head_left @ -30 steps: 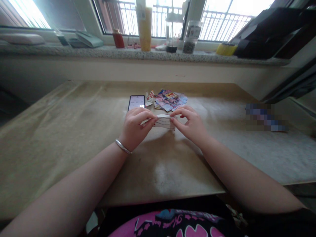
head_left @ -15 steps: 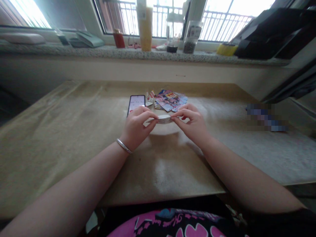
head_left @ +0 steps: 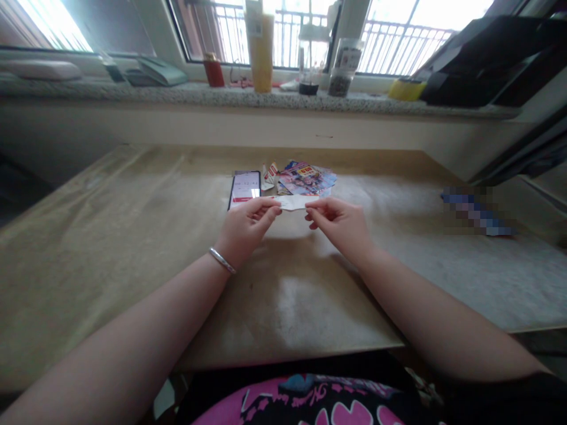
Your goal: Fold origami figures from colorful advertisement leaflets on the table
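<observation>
A small piece of folded white paper (head_left: 293, 202) is stretched between my two hands, just above the table. My left hand (head_left: 248, 227) pinches its left end between thumb and fingers; a silver bangle sits on that wrist. The right end is pinched by my right hand (head_left: 341, 224). Just beyond the paper lies a spread pile of colourful printed sheets (head_left: 306, 177). A small folded red-and-white paper piece (head_left: 270, 175) stands to their left. Partly behind my left hand is a phone (head_left: 246, 184) with a timer on its screen.
The table (head_left: 133, 236) runs up to the wall below a stone windowsill (head_left: 168, 93). On the sill stand a red bottle (head_left: 214, 71), a tall yellow container (head_left: 260, 53), clear jars (head_left: 340, 68) and a black object (head_left: 478, 65). A blurred bluish item (head_left: 478, 212) lies at the table's right.
The paper has tilted so its white face shows flatter towards me, and it looks more opened out. My fingers have shifted their pinch at both ends. More of the phone screen shows.
</observation>
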Demonstrator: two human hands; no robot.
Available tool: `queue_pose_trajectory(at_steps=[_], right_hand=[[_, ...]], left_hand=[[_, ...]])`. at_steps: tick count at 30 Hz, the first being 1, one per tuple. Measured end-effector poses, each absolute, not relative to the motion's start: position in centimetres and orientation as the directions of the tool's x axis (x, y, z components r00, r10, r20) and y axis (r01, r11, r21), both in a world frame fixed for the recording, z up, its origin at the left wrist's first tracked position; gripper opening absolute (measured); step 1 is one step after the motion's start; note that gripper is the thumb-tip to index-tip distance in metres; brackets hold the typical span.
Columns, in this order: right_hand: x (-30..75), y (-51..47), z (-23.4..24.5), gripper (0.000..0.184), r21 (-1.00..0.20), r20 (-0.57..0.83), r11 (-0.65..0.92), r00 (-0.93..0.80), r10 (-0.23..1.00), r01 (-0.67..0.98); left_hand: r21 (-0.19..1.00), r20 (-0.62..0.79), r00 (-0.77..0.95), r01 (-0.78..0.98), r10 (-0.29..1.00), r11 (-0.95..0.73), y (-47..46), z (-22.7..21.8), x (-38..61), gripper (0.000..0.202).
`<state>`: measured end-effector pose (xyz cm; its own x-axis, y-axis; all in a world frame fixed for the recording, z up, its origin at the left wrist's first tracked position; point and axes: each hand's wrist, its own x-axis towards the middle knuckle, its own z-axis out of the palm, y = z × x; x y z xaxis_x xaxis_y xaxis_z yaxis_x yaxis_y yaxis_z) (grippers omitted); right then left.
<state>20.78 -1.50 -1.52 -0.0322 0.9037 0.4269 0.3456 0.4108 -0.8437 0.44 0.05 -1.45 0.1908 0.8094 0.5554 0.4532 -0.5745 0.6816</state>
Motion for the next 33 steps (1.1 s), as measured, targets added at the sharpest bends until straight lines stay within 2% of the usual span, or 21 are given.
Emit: queue_pose_trajectory(at_steps=[3,9,15,18,22,26,33], right_hand=[[20.8,-1.1,-1.8,0.018,-0.881,0.36,0.358,-0.052,0.931,0.308],[20.6,-0.5,-1.9,0.017,-0.953,0.171,0.18,-0.058,0.984,0.244],[20.3,0.1,-2.3,0.028,-0.997,0.015,0.016,-0.022,1.0,0.078],[20.3,0.3,-2.6,0.035,-0.999,-0.022,-0.02,0.039,0.999,-0.04],[20.4,0.5,-2.5,0.038,-0.99,-0.08,-0.075,0.04,0.996,-0.116],[20.5,0.4,-2.3,0.039,-0.983,-0.113,-0.112,0.002,0.994,-0.145],[20.4,0.4,-2.3,0.041,-0.995,-0.052,-0.053,-0.015,0.999,-0.083]], left_hand=[[0.743,0.479,0.193,0.43,0.857,-0.512,0.1,-1.1,0.5,0.03],[0.867,0.338,0.156,0.331,0.928,-0.371,0.2,-0.9,0.7,0.024],[0.847,0.36,0.168,0.355,0.918,-0.397,0.1,-1.0,0.7,0.022],[0.824,0.381,0.188,0.375,0.905,-0.425,0.1,-0.9,0.7,0.02],[0.813,0.381,0.228,0.378,0.896,-0.442,0.3,-1.1,0.7,0.018],[0.868,0.341,0.226,0.297,0.912,-0.398,0.4,-1.4,0.8,0.011],[0.972,0.233,0.112,0.006,0.966,-0.235,0.8,-1.7,1.0,0.038]])
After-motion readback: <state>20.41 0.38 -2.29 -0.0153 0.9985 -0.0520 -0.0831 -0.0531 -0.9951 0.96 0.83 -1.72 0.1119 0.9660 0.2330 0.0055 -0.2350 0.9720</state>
